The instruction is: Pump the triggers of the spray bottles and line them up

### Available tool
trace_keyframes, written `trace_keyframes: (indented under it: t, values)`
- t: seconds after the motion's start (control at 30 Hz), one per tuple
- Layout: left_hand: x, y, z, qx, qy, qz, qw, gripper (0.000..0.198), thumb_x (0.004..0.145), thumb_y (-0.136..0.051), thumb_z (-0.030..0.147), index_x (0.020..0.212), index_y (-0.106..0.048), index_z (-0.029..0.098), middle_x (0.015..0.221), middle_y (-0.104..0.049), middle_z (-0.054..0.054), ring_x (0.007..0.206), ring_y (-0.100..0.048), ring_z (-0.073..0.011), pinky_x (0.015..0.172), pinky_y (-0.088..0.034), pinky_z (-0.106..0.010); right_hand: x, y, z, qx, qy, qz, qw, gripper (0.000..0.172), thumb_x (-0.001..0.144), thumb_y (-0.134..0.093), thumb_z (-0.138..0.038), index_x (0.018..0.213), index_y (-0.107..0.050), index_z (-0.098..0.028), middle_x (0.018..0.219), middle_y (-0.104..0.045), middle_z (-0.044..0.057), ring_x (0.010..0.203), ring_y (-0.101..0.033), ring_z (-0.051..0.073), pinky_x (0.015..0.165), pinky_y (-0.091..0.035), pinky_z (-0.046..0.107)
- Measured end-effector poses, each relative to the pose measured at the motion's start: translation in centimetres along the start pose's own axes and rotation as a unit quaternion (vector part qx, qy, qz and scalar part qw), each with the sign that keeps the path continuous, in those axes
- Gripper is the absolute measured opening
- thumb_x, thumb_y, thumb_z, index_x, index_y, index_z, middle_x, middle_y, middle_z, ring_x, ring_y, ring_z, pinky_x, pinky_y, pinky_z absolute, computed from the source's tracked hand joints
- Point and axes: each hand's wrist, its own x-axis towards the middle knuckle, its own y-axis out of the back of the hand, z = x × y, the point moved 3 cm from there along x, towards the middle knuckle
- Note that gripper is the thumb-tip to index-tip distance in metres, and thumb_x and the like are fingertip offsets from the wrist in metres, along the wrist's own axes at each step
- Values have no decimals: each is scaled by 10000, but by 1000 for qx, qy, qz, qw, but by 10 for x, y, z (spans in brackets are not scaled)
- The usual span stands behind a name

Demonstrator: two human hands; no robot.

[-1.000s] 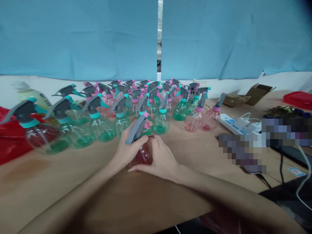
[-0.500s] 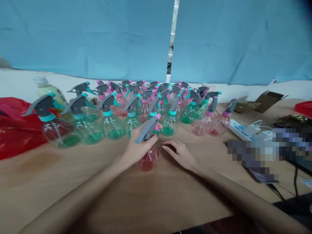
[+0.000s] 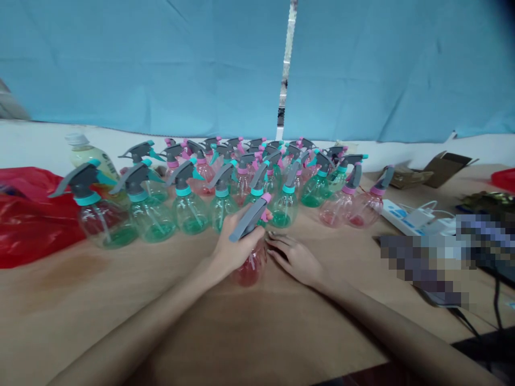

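Observation:
A pink spray bottle with a grey and pink trigger head stands upright on the wooden table before me. My left hand is closed round it just below the head, hiding its neck. At the bottle's right side is my right hand, fingers stretched towards it and apart; whether the fingertips touch it I cannot tell. Right behind my hands runs a row of clear spray bottles with teal collars and green bases, among them one spray bottle and another.
Several more pink and green spray bottles crowd the back. On the left are a red plastic bag and a white-capped bottle. A power strip, a blurred-out dark device, cables and an open cardboard box lie to the right.
My right hand has come closer to the pink bottle. My left hand keeps its hold at the neck. The whole view has shifted slightly.

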Motion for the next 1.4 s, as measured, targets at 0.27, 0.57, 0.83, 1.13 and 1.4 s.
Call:
trace_keyframes:
  t: [0.27,0.57,0.83,1.13,1.4]
  values:
    - [1,0,2,-33,30,-23,999,161,682,-487,122,777,-610,166,685,-589,28,531,-450,-86,496,-375,-209,0,0,-2,-7,-2,5,1000,334,919,-404,-287,1188,-569,-179,1224,-595,92,1179,-507,209,1008,-413,415]
    - [2,-2,-3,-54,38,-34,997,139,689,-503,135,777,-603,176,709,-595,30,571,-499,-95,537,-401,-218,1,2,-5,-9,-5,0,1000,332,913,-417,-270,1184,-571,-153,1228,-593,97,1185,-500,203,1025,-399,388]
    - [0,-2,-2,1,30,1,1000,158,699,-514,143,797,-633,177,586,-551,38,542,-482,-108,526,-407,-223,1,2,-5,-1,-6,6,1000,321,911,-420,-267,1175,-577,-173,1214,-602,92,1175,-511,206,1008,-414,407]
    - [0,-3,-3,4,11,-5,1000,311,735,-522,139,1020,-635,185,669,-597,25,587,-509,-113,590,-441,-247,3,2,-4,5,-10,9,1000,311,909,-428,-265,1158,-587,-171,1205,-607,97,1180,-507,202,1013,-404,408]
    - [-1,-2,-4,-2,11,-5,1000,311,769,-530,175,1063,-631,194,588,-565,33,564,-510,-124,547,-430,-246,2,2,-3,11,-7,9,1000,313,906,-432,-265,1166,-583,-177,1196,-613,94,1180,-506,201,1014,-401,407]
